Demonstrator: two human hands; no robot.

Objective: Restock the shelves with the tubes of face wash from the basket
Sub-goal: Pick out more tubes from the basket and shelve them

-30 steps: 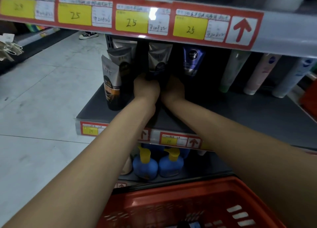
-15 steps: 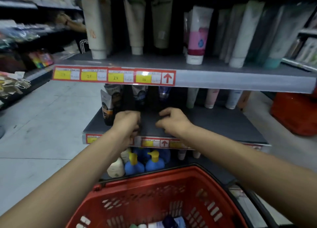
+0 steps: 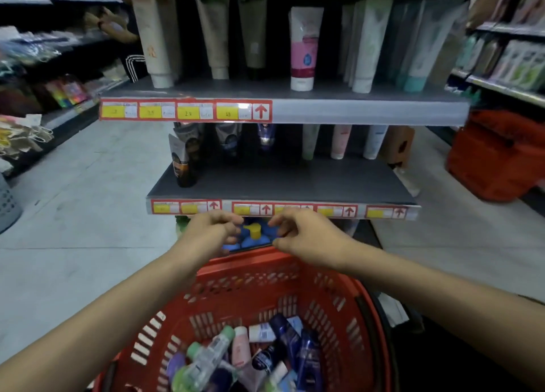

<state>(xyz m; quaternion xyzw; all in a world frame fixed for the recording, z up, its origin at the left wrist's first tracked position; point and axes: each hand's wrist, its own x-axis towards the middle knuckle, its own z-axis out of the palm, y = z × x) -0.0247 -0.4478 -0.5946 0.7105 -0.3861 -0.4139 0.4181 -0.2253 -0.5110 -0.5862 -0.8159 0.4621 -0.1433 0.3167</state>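
the left hand (image 3: 211, 234) and the right hand (image 3: 306, 238) hover empty, fingers loosely curled it seems, over the far rim of the red basket (image 3: 256, 258), and the tubes of face wash (image 3: 290, 337) lie piled inside it, below both hands.

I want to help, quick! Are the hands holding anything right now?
Left hand: open, loosely curled, holding nothing.
Right hand: open, loosely curled, holding nothing.

floor (image 3: 73, 214): pale tiles, seams visible | blue bottles (image 3: 259, 241): yellow pump caps, low down at centre | cardboard box (image 3: 396, 147): brown, upright, right of centre | red-orange bundle (image 3: 495, 156): far right on floor | grey bin (image 3: 7, 203): perforated, left edge
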